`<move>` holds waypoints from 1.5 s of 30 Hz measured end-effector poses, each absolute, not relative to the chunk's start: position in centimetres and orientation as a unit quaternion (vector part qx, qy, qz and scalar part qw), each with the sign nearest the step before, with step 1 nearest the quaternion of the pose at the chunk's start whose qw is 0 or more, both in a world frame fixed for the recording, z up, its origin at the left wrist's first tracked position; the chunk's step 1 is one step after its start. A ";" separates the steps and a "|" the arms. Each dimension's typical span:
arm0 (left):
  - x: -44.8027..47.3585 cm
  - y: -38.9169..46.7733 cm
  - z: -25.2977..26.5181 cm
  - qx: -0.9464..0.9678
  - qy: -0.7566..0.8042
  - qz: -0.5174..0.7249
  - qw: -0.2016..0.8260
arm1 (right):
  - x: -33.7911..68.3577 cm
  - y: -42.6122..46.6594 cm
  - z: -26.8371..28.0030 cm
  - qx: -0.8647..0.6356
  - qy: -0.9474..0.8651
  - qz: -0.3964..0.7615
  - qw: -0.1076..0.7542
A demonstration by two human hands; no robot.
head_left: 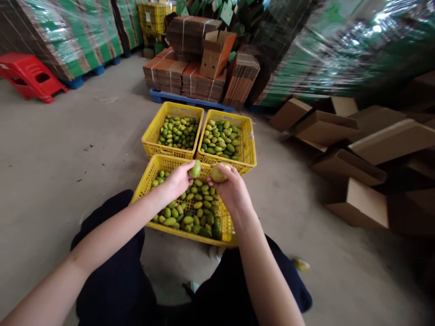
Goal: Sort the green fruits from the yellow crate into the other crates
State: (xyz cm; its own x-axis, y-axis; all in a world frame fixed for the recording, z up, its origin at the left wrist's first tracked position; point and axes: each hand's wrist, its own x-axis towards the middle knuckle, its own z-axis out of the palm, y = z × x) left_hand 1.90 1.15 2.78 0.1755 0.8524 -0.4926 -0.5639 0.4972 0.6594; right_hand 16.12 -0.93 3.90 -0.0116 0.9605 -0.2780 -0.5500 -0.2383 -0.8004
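Observation:
Over the near yellow crate (pixel 141 188), my left hand (pixel 179 180) is closed on a green mango (pixel 195 169). Close to its right, my right hand (pixel 232 184) grips a paler, yellowish mango (pixel 218 173). The two fruits are held up side by side, a small gap apart. Below them, many green and yellow-green mangoes (pixel 188 220) lie in the near crate, with bare crate floor showing in places. Part of that crate is hidden behind my hands and forearms.
Behind stand a left yellow crate (pixel 146 136) and a right yellow crate (pixel 252 151), both holding mangoes. Flattened cartons (pixel 166 74) sit on a blue pallet (pixel 156 96). Open boxes (pixel 360 203) lie at right, a red stool (pixel 32 74) at left, a loose yellowish fruit (pixel 301 264) on the floor.

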 end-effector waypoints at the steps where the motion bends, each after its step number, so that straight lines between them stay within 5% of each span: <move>1: 1.9 1.1 2.9 0.208 0.425 0.496 0.728 | 16.1 -1.1 4.0 -0.431 -0.296 0.620 0.585; 6: 1.2 0.5 4.5 0.407 0.369 0.552 0.627 | 15.8 -1.6 4.4 -0.469 -0.487 0.412 0.611; 12: 0.5 0.1 5.4 0.439 0.377 0.553 0.600 | 15.4 -2.0 4.4 -0.430 -0.472 0.402 0.657; 23: 0.3 1.3 5.3 0.200 0.323 0.524 0.762 | 15.8 -1.3 5.0 -0.310 -0.266 0.678 0.611; 38: 0.5 0.9 4.5 0.160 0.239 0.544 0.788 | 15.0 -0.2 3.3 -0.272 -0.230 0.700 0.618; 45: 1.2 0.4 4.1 0.070 0.180 0.574 0.796 | 13.6 0.0 2.6 -0.222 -0.057 0.744 0.628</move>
